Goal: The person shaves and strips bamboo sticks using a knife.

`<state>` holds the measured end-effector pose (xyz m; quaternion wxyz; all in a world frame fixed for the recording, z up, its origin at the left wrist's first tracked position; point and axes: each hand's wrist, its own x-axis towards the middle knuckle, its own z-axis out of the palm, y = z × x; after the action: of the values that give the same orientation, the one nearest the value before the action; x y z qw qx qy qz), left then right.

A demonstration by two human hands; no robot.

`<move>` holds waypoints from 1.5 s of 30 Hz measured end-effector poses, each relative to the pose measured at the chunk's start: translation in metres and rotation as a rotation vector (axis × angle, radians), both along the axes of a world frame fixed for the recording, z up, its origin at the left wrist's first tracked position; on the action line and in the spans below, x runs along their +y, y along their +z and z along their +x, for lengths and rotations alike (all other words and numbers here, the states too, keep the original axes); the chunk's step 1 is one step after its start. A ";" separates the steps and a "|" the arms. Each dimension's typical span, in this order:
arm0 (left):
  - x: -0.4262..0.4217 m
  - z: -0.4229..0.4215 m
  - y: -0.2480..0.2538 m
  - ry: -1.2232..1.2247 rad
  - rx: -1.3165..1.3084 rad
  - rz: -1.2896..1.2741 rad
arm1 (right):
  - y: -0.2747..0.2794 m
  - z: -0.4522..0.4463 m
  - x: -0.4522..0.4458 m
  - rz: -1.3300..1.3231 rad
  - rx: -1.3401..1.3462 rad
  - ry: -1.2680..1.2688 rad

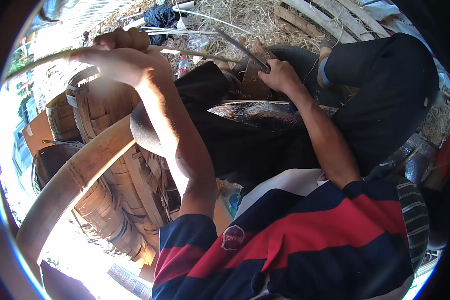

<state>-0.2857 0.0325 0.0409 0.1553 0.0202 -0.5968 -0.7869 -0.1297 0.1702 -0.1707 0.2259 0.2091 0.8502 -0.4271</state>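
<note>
My left hand [127,62] is raised at the upper left, its fingers wrapped round a thin bamboo strip [197,53]. The strip runs from the left edge of the view, through the hand, toward the middle. My right hand [281,76] is closed round the handle of a knife [242,49], whose narrow dark blade points up and to the left. The blade appears apart from the strip. Below the right hand, a dark shiny sheet [260,114] lies between my dark-trousered legs. Most of the knife's handle is hidden in the fist.
Woven bamboo baskets [110,110] stand on the left, beside a thick bamboo pole [80,170]. Pale shavings [225,25] cover the ground ahead, with a dark net-like bundle [160,17] and a red-capped plastic bottle [182,64]. Wooden slats [330,17] lie at the upper right.
</note>
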 end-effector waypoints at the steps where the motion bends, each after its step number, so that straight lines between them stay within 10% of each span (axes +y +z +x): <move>1: -0.005 0.000 0.001 -0.077 0.093 -0.038 | -0.003 0.000 0.002 0.016 -0.014 0.000; 23: -0.021 0.007 -0.024 0.183 0.168 -0.140 | -0.061 0.008 0.006 0.111 0.127 0.077; 31: -0.029 0.006 -0.029 0.396 0.118 -0.209 | -0.018 -0.007 -0.033 -0.071 0.641 0.011; 45: -0.014 0.009 -0.017 0.363 0.012 -0.123 | -0.042 -0.009 -0.021 0.003 0.456 0.038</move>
<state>-0.2765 0.0186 0.0244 0.2993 0.1133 -0.6295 -0.7081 -0.1383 0.1488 -0.2130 0.0354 0.0913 0.8837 -0.4578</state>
